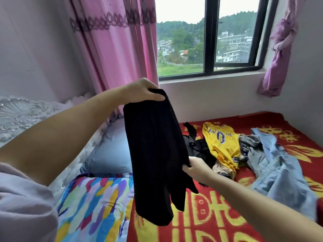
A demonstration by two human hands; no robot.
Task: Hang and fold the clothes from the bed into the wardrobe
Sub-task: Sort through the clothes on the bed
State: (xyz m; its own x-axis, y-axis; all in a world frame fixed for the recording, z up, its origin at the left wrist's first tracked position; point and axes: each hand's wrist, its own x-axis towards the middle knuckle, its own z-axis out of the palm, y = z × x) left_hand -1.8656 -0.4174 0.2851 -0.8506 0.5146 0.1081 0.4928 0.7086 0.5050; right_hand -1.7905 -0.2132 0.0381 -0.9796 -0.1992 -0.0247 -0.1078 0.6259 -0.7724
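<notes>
A black garment (155,154) hangs in the air over the bed. My left hand (143,91) grips its top edge, held high. My right hand (195,167) pinches its right side lower down. On the red patterned bedspread (227,215) lie more clothes: a yellow jersey with a purple 0 (220,145), a black piece (197,149) behind the hanging garment, and light blue denim clothes (279,172) to the right. The wardrobe is not in view.
A blue pillow (111,151) and a multicoloured quilt (94,206) lie at the bed's left. A silver headboard (26,117) stands at left. Pink curtains (113,49) hang beside the window (209,41); a knotted purple curtain (279,49) hangs at right.
</notes>
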